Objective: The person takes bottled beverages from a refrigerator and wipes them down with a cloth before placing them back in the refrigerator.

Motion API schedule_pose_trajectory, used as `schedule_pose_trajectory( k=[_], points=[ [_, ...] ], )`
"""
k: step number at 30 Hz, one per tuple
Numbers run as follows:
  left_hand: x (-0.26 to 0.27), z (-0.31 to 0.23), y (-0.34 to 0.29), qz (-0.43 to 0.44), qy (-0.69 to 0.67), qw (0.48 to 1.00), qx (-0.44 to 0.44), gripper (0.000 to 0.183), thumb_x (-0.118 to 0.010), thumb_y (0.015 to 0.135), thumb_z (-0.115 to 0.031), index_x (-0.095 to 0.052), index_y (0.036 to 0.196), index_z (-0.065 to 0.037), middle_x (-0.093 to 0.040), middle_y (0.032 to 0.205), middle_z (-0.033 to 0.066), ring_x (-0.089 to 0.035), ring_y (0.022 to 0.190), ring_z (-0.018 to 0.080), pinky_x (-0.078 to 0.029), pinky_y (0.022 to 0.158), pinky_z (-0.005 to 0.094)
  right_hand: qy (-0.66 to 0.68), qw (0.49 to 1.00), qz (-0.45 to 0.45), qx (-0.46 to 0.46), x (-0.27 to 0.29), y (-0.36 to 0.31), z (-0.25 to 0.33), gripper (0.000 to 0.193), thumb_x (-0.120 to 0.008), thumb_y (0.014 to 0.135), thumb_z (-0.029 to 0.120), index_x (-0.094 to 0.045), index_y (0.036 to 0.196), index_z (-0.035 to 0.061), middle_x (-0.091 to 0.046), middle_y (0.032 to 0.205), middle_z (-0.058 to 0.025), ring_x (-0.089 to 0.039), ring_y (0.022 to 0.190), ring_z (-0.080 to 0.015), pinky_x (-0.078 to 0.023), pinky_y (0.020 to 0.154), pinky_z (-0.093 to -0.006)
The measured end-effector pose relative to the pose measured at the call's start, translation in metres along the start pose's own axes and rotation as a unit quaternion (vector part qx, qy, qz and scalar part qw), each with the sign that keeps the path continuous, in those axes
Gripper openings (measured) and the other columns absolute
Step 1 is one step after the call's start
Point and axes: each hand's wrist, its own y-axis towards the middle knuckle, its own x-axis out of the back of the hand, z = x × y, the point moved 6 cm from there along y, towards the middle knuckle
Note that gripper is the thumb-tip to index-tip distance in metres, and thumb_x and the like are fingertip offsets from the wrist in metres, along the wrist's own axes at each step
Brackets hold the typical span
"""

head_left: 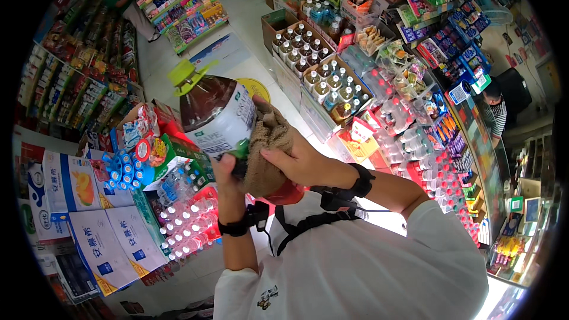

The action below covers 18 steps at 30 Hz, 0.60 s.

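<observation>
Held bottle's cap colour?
Yellow-green cap, best seen in the head view.

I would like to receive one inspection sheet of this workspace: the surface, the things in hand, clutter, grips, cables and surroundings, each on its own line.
Surface: pale tiled floor; the work is held up in the air.
Things in hand: large bottle of dark liquid, tilted, green cap toward upper left; brown cloth against its side.
Clutter: stacked cartons at left; clear bottles with pale caps beside them; open boxes of dark-capped bottles ahead.
Left grip: on the bottle's lower part, fingers mostly hidden.
Right grip: holding the cloth to the bottle.
Cables: thin dark cable near the right wrist strap.
Surroundings: stocked shelves; person in striped top at right.
</observation>
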Motion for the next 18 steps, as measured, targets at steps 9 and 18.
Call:
schedule_pose_trajectory(
  k=[9,18],
  points=[
    [-0.008,-0.014,-0.016,0.015,0.021,0.999,0.018,0.084,-0.077,0.07,-0.024,-0.032,0.137,-0.002,-0.048,0.127,0.0118,-0.053,0.111,0.025,-0.044,0.095,0.0373,0.002,0.993,-0.047,-0.108,-0.01,0.066,0.04,0.04,-0.043,0.098,0.035,-0.054,0.108,-0.0026,-0.058,0.103,-0.0165,-0.055,0.099,-0.0191,-0.042,0.086,-0.0353],
    [0.008,-0.055,-0.007,-0.092,-0.229,0.969,0.031,0.059,-0.04,0.092,-0.048,-0.044,0.129,-0.002,-0.053,0.126,0.0123,-0.052,0.112,0.0252,-0.042,0.096,0.0404,-0.416,0.88,0.155,0.169,-0.079,0.006,0.041,0.083,-0.066,0.072,0.012,-0.025,0.142,-0.0031,-0.018,0.149,-0.0206,-0.013,0.14,-0.0382,-0.017,0.112,-0.0467]
  ],
)
